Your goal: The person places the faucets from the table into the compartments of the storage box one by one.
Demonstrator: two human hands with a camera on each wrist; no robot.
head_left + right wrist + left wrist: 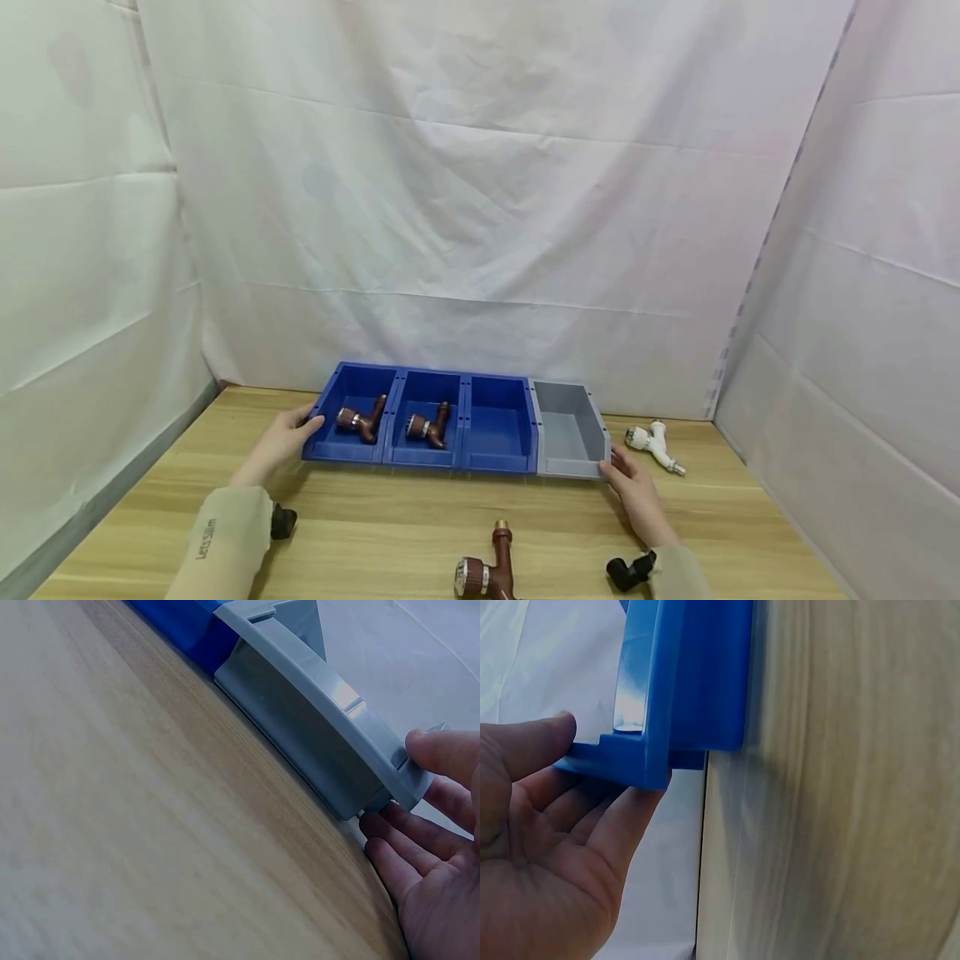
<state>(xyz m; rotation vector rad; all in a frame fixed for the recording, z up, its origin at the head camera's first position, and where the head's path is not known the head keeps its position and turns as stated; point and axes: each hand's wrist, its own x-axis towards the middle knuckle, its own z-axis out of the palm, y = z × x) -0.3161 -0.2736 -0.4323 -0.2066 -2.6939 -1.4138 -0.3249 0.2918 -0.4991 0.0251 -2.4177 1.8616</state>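
A row of joined bins spans the back of the table: three blue bins (497, 462) and a grey bin (573, 467) at the right end. My left hand (281, 442) grips the outer side of the leftmost blue bin, thumb over its rim and fingers beneath, as the left wrist view shows. At the other end my right hand (633, 492) holds the grey bin's outer front corner (409, 787), thumb on top and fingers below. A brown faucet (365, 423) lies in the leftmost bin, and another brown faucet (431, 429) in the bin beside it.
A white faucet (656, 446) lies on the table right of the grey bin. Near the front edge is a third brown faucet (501, 567), partly cut off by the frame. White cloth (465, 208) hangs behind the bins and along both sides.
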